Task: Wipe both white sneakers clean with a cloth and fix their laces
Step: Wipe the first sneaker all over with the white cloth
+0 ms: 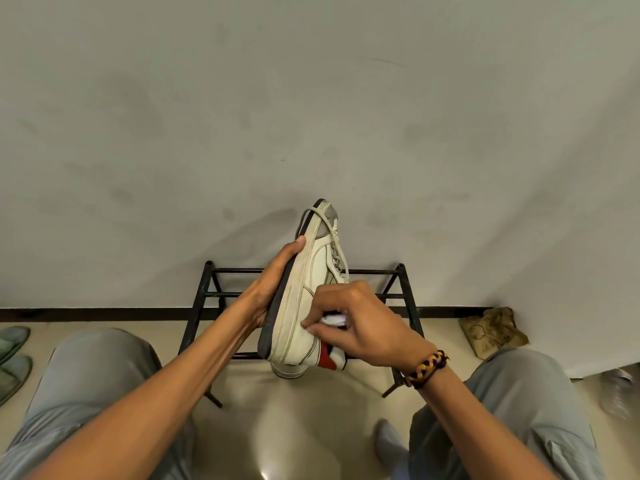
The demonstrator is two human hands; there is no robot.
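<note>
A white sneaker [311, 271] with a dark sole, grey toe and red heel patch is held up on its side, toe pointing away toward the wall. My left hand [273, 282] grips it under the sole. My right hand [356, 320] pinches a small white cloth [334, 319] against the shoe's side near the heel. A loose lace [337, 242] loops over the toe. Part of a second white sneaker [287, 370] shows just below the held one; most of it is hidden.
A black metal shoe rack [403, 289] stands against the grey wall [311, 116] behind the shoe. Green slippers [12, 355] lie on the floor at far left. A crumpled brown cloth [491, 330] sits in the right corner. My knees frame the lower view.
</note>
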